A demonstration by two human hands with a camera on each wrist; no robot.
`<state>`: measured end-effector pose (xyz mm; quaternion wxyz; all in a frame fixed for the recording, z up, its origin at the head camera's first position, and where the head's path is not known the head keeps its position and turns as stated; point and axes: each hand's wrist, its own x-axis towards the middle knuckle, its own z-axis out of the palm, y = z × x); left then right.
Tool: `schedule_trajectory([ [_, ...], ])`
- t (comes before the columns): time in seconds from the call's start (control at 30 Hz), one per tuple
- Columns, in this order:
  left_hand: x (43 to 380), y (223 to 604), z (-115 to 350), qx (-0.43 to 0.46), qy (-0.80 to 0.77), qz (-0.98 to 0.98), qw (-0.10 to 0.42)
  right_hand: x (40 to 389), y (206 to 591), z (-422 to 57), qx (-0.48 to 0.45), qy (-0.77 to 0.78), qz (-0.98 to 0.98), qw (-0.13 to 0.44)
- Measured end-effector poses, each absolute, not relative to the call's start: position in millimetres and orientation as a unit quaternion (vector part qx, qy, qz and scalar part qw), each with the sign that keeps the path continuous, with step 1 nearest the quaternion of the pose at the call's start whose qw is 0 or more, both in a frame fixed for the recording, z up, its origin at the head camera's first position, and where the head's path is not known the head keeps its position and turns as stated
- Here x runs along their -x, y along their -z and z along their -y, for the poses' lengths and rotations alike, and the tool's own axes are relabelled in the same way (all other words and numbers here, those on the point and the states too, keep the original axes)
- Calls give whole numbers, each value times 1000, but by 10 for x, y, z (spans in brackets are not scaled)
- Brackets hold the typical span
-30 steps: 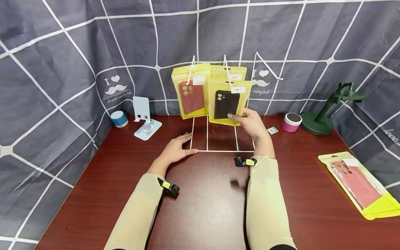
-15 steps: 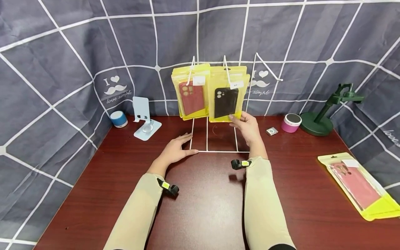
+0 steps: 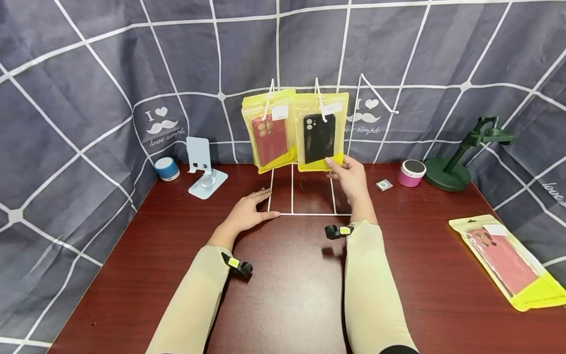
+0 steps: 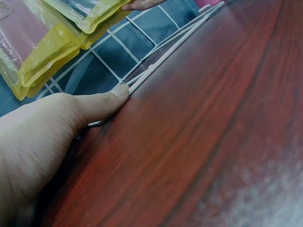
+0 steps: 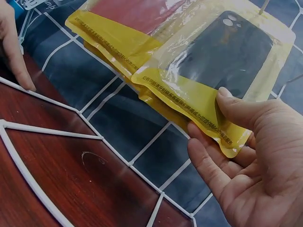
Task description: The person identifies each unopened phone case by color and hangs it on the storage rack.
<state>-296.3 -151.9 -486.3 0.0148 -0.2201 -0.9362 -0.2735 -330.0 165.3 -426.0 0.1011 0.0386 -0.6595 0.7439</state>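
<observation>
A yellow pouch with a black phone case (image 3: 319, 135) hangs on the middle hook of a white wire rack (image 3: 320, 214). My right hand (image 3: 351, 179) pinches its lower right corner, thumb in front and fingers behind, as the right wrist view shows. To its left, on another hook, hangs a yellow pouch with a red phone case (image 3: 270, 137); more pouch edges show behind it. My left hand (image 3: 247, 211) rests at the rack's front left corner, fingers stretched out; its thumb touches the base wire in the left wrist view.
Another pouch with a red phone case (image 3: 504, 260) lies at the table's right. A third hook (image 3: 380, 93) bears nothing. Along the back stand a light blue phone stand (image 3: 201, 167), a blue speaker (image 3: 167, 168), a pink speaker (image 3: 412, 173), a small silver player (image 3: 383, 185) and a green stand (image 3: 448, 172).
The black-case pouch has moved back along the middle hook, up against the pouch behind it. My right hand has gone with it, slightly left. My left hand has stayed in place.
</observation>
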Motion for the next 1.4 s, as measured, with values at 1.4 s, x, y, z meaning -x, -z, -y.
schedule_trajectory([
  [1.4,2935,4844,1521,221,281,934,8,3135,3973,-1834,-49,-827,511,228],
])
